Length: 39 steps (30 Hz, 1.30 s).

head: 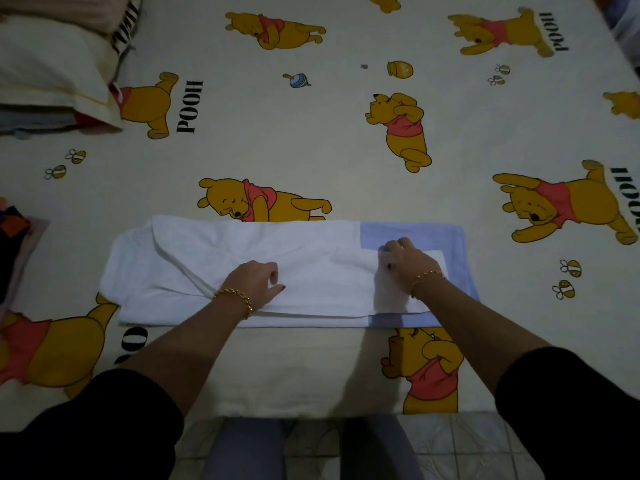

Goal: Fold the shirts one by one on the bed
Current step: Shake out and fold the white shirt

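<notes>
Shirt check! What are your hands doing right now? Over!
Left hand on middle of white shirt, right hand on its blue end; grip unclear. Shirt folded into long strip on bed. Dark clothes lie apart at left.
</notes>
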{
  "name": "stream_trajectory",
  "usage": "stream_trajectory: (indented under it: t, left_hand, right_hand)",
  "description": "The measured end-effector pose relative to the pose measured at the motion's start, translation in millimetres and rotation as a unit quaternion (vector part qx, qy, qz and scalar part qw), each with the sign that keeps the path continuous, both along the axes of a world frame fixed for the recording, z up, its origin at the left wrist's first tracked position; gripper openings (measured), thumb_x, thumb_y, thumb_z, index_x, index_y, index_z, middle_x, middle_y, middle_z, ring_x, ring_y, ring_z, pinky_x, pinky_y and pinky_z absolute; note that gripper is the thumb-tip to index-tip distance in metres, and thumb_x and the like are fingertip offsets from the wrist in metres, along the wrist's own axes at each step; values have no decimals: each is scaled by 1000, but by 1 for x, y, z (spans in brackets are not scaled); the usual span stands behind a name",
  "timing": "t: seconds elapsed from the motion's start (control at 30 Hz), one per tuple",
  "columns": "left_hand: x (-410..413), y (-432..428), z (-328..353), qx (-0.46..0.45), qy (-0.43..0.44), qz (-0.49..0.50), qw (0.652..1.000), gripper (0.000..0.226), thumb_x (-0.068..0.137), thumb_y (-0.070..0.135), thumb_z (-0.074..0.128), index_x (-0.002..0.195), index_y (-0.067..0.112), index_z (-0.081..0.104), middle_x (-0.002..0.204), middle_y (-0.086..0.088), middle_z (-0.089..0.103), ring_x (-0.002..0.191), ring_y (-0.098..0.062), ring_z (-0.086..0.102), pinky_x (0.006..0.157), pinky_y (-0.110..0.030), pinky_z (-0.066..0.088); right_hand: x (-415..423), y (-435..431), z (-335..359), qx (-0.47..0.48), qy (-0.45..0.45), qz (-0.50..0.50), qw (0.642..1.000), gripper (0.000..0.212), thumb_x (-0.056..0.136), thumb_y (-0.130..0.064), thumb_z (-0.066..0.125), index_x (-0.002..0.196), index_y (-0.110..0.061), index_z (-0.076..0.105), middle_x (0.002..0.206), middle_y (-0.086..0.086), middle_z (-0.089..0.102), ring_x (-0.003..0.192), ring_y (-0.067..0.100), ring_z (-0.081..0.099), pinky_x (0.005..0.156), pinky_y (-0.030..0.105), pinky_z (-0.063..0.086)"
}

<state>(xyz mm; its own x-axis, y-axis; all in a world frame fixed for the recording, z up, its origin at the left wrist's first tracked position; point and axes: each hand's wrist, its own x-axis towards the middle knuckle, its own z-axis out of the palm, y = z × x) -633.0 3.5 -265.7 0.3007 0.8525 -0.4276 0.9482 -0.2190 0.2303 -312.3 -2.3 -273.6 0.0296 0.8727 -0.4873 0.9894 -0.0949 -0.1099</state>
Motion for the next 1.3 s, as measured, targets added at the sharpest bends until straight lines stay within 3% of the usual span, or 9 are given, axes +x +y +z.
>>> stream_trajectory:
  t: [0.17, 0.37, 0.5, 0.63, 0.87, 0.97, 1.07, 1.2, 1.3]
  left_hand:
    - [9, 8, -1, 70, -56, 123, 988, 32, 90, 35, 58, 112, 13, 52, 109, -6, 52, 97, -25, 57, 76, -38, 49]
    - [24, 16, 3, 143, -78, 139, 977, 21, 97, 27, 47, 100, 9, 57, 94, -10, 58, 86, -29, 58, 66, -39, 47]
    - [28, 20, 8, 153, -142, 194, 958, 26, 92, 21, 59, 115, 9, 53, 96, -12, 61, 88, -28, 58, 70, -40, 51]
    - [14, 5, -2, 168, -118, 119, 971, 18, 91, 27, 58, 99, 11, 56, 84, -6, 59, 79, -25, 57, 64, -37, 49]
    - [-56, -27, -6, 170, -26, -61, 983, 46, 82, 62, 43, 85, 18, 54, 76, 2, 53, 68, -19, 50, 63, -34, 44]
    - [-83, -28, -3, 191, -14, -116, 975, 37, 81, 48, 52, 94, 13, 60, 84, -3, 59, 73, -22, 56, 67, -35, 48]
    - [-98, -17, 3, 221, 5, -122, 968, 22, 66, 9, 77, 79, 12, 59, 72, -6, 57, 62, -25, 55, 53, -32, 46]
    - [-100, -9, 13, 265, 46, -131, 954, 23, 54, -12, 62, 55, 10, 54, 50, -7, 48, 45, -25, 48, 39, -24, 34]
    - [-99, -15, 4, 256, 28, -146, 955, 20, 59, -5, 44, 55, 11, 56, 49, -6, 49, 44, -25, 49, 41, -25, 35]
  right_hand:
    - [4, 6, -5, 3, 0, -20, 1000, 22, 98, -11, 42, 119, -5, 43, 121, 17, 43, 90, 37, 58, 63, 38, 41]
    - [14, 8, -4, 132, 4, -77, 988, 17, 98, -6, 40, 111, 0, 49, 115, 22, 47, 65, 31, 44, 48, 33, 28]
    - [10, 6, -3, 169, 26, -123, 978, 41, 96, -8, 45, 137, -6, 42, 140, 18, 39, 97, 40, 56, 61, 41, 45]
    - [-15, -11, -7, 136, 12, -62, 989, 50, 92, -13, 48, 141, -8, 38, 143, 18, 37, 118, 39, 46, 80, 45, 46]
    - [-100, -42, -11, 156, 89, 157, 971, 43, 83, -49, 38, 93, -12, 57, 90, 8, 57, 77, 29, 54, 63, 37, 43]
    - [-132, -41, -4, 141, 83, 202, 966, 43, 79, -55, 46, 90, -14, 54, 88, 5, 56, 75, 25, 53, 61, 35, 44]
    - [-157, -32, 4, 120, 82, 220, 965, 25, 83, -28, 60, 97, -8, 58, 92, 12, 60, 82, 31, 58, 65, 36, 44]
    - [-169, -24, 5, 167, 46, 215, 961, 26, 55, -4, 78, 76, -10, 63, 67, 8, 57, 56, 27, 56, 44, 28, 36]
    - [-168, -24, 0, 151, 32, 238, 959, 34, 49, -6, 80, 78, -10, 63, 71, 7, 58, 61, 26, 57, 47, 26, 37]
